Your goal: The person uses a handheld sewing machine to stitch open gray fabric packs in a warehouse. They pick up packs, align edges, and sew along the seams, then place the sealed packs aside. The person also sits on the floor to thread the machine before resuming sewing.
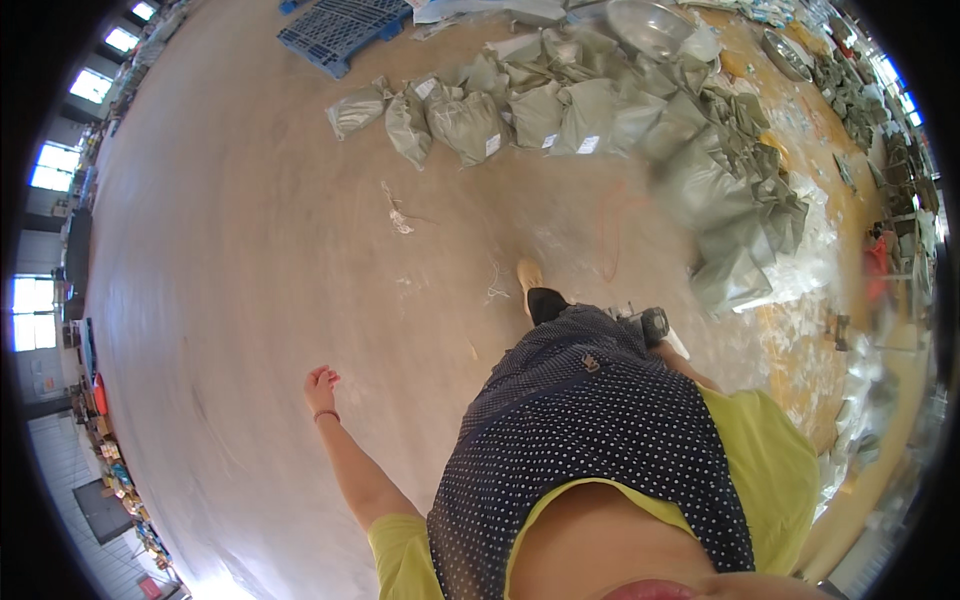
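My left hand (320,386) is held out to the left over the floor, away from any object. Its fingers are curled together, with a small pinkish spot at the fingertips; whether anything is in them does not show. A red band circles that wrist. On the other side, my right hand (666,351) is at my hip, partly hidden by the dotted apron (600,440). It holds a grey-and-black handheld machine (654,324) with a round dark end and a pale part beside it; its exact kind is unclear.
Several filled grey-green sacks (465,125) line the floor ahead and to the right. Beyond them are a blue plastic pallet (340,32) and a metal basin (650,28). Loose string (398,218) lies on the floor (230,250). Clear plastic sheeting (810,250) spreads at right.
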The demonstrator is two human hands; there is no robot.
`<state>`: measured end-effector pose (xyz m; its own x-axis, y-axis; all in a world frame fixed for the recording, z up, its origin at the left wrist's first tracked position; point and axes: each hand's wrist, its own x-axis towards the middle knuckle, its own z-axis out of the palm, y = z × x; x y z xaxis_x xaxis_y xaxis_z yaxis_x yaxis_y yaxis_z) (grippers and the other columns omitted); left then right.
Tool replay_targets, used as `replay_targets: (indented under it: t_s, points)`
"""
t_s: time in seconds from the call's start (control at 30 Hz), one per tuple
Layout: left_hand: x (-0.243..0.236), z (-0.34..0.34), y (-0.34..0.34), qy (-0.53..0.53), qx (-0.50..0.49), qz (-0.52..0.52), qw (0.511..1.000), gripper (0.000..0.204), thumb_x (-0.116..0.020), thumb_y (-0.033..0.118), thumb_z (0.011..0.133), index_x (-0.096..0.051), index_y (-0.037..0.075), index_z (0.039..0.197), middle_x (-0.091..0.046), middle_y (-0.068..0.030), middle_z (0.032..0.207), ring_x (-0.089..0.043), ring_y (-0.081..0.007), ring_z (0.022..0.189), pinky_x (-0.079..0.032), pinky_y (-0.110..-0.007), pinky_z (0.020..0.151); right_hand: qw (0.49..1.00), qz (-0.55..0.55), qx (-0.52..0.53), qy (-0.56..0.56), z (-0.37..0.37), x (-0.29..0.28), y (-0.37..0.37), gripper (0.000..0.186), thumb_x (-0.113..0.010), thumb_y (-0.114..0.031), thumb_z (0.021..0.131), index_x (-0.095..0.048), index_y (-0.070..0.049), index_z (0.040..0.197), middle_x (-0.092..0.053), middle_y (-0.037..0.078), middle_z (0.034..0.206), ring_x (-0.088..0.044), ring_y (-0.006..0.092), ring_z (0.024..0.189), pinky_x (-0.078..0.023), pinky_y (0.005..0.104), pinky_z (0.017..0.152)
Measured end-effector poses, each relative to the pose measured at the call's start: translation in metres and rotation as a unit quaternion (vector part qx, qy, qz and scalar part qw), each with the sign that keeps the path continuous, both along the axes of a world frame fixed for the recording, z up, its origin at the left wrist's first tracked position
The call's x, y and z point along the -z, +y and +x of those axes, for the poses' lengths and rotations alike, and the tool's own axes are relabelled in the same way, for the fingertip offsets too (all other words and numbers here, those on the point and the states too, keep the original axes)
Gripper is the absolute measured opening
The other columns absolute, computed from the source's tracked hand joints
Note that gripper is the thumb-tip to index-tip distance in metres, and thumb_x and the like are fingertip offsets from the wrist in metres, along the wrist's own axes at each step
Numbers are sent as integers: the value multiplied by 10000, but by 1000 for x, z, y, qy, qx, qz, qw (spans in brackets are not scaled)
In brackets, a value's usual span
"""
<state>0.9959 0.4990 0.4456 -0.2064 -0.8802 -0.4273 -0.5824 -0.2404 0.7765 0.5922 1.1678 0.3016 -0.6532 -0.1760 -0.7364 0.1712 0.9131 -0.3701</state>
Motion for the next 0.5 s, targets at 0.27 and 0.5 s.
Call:
replay_targets:
  t_s: [0.27, 0.5]
  points:
    - [64, 28, -64, -19, 35, 66, 997, 164, -514, 110, 850, -571, 37, 985, -628, -80, 790, -615, -150, 634, -420, -206, 516, 996, 38, -66, -39, -127, 30, -192, 301, -584, -259, 761, -627, -5, 916, -631, 143, 819, -603, 278, 774, -471, 373, 664]
    - [102, 33, -64, -56, -310, 358, 879, 295, -468, 172, 868, -514, 79, 1144, -608, -34, 824, -614, -186, 714, -441, -291, 556, 993, -38, 32, -103, -221, -40, -389, 147, -627, -160, 729, -595, -19, 758, -573, 74, 605, -538, 156, 501, -426, 299, 455]
